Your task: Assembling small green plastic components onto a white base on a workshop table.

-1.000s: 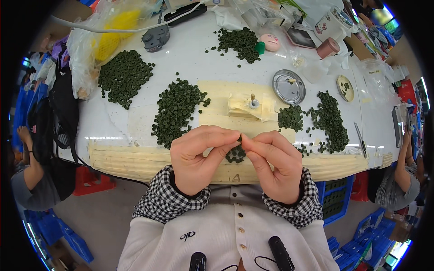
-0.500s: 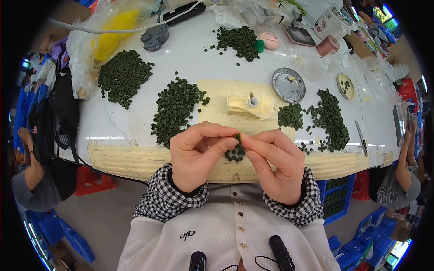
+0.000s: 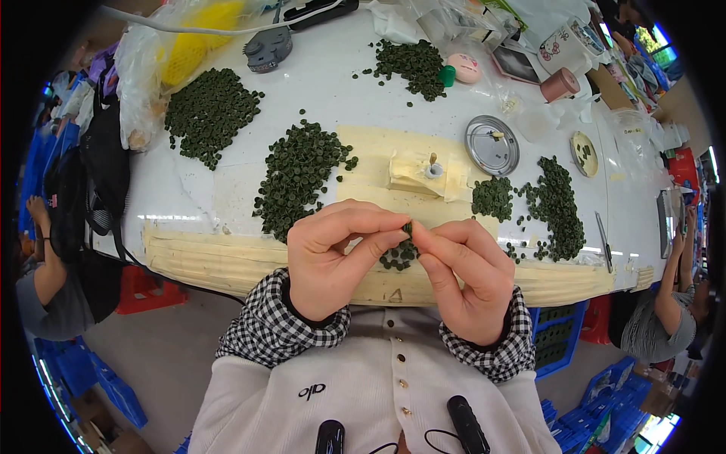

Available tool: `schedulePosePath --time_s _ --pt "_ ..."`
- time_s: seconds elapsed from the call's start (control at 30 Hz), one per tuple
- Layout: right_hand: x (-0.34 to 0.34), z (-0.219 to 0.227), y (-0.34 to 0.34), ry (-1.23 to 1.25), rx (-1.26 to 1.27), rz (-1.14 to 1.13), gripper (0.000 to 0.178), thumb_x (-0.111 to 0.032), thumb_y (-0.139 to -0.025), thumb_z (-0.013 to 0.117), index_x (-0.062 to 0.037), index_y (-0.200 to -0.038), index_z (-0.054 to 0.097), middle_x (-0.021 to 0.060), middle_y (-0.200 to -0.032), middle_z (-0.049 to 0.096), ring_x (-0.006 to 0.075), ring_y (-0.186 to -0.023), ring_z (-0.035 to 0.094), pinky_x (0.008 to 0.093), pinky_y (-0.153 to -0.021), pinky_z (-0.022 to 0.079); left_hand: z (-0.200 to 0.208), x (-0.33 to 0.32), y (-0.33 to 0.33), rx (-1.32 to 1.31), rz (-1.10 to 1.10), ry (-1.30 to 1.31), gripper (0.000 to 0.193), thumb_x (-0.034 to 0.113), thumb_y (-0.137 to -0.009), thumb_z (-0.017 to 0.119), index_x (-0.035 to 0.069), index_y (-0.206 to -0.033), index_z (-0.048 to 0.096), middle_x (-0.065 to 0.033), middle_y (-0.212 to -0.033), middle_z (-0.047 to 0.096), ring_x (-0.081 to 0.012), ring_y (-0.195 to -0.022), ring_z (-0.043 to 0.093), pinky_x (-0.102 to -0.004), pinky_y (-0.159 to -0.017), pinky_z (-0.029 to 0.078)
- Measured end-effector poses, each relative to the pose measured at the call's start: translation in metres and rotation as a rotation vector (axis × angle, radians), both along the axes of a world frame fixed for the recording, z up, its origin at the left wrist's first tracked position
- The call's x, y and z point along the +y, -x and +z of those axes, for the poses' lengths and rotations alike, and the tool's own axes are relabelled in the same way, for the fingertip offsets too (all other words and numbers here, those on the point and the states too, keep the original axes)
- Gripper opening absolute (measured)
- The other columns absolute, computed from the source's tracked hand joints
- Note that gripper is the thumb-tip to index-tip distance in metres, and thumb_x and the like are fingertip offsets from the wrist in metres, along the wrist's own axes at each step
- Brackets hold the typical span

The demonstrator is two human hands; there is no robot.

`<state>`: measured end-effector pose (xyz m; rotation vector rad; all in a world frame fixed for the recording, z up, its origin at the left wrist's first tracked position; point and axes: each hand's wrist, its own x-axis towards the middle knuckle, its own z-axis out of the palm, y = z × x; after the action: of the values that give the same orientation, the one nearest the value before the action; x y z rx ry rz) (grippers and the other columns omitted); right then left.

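The left hand (image 3: 327,257) has a narrow grip, thumb and forefinger closed on a small green piece (image 3: 407,228); the right hand (image 3: 470,265) meets it from the right, fingertips at or just beside the piece, and whether its own grip has hold of anything I cannot tell. The step in hand looks like two-handed fingertip work on this single piece, above the tabletop (image 3: 318,87); the next move seems to call for a light, steady left pinch and fine control from the right fingertips. Just under the grip lies a small cluster of green pieces (image 3: 399,257); left of it and farther off spreads a larger green heap (image 3: 295,175); beyond it stands a tape-covered block (image 3: 412,181); to its right, past the hand, sit a smaller heap (image 3: 491,198) and a wider one (image 3: 558,212).
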<state>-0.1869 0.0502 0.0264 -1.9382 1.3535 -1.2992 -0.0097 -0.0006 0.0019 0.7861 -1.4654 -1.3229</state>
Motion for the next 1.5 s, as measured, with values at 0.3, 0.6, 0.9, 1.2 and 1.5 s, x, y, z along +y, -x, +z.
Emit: schedulePosePath --time_s 0.3,0.6,0.9,1.2,1.5 --pt "-0.007 0.011 0.005 -0.026 0.057 -0.03 0.037 -0.001 -0.077 0.076 -0.0004 -0.114 0.069 0.0114 -0.089 0.064 0.0206 -0.072 0.061 0.0286 -0.063 0.05 0.001 0.001 0.001 0.041 0.015 -0.084 0.018 -0.007 -0.084 0.069 -0.003 -0.102 0.071 -0.0103 -0.095 0.07 -0.0124 -0.08 0.064 -0.0228 -0.07 0.05" --pt "-0.063 0.015 0.023 0.165 0.44 -0.211 0.017 -0.008 -0.079 0.075 -0.0026 -0.093 0.068 0.0087 -0.081 0.059 0.026 -0.075 0.058 0.0354 -0.064 0.047 0.0 0.001 0.0 0.108 0.025 -0.162 0.019 -0.007 -0.088 0.066 -0.005 -0.106 0.068 -0.0113 -0.097 0.069 -0.0119 -0.085 0.066 -0.0227 -0.074 0.053" --pt "-0.047 0.039 0.019 0.355 0.263 -0.272 0.011 -0.001 -0.079 0.074 -0.0018 -0.088 0.067 0.0088 -0.082 0.063 0.0212 -0.072 0.06 0.0299 -0.062 0.048 -0.001 0.001 -0.001 0.078 0.029 -0.131 0.018 -0.007 -0.087 0.067 -0.005 -0.104 0.069 -0.0113 -0.098 0.069 -0.012 -0.086 0.065 -0.0226 -0.075 0.051" --pt "-0.043 0.028 0.009 -0.106 -0.166 0.193 0.016 -0.011 -0.101 0.052 0.0045 -0.102 0.053 0.0113 -0.094 0.063 0.0146 -0.087 0.063 0.0266 -0.081 0.049 0.003 0.002 0.002 0.091 0.027 -0.135 0.018 -0.008 -0.086 0.066 -0.005 -0.104 0.069 -0.0115 -0.098 0.069 -0.0125 -0.086 0.064 -0.0234 -0.075 0.051" --pt "-0.044 0.031 0.011 -0.073 -0.039 0.202 0.013 -0.009 -0.099 0.055 0.004 -0.1 0.055 0.0114 -0.093 0.063 0.0153 -0.086 0.064 0.0267 -0.079 0.051 0.001 0.002 0.0 0.068 0.024 -0.117 0.017 -0.008 -0.086 0.067 -0.006 -0.103 0.07 -0.0113 -0.097 0.069 -0.0123 -0.085 0.064 -0.0232 -0.074 0.05"
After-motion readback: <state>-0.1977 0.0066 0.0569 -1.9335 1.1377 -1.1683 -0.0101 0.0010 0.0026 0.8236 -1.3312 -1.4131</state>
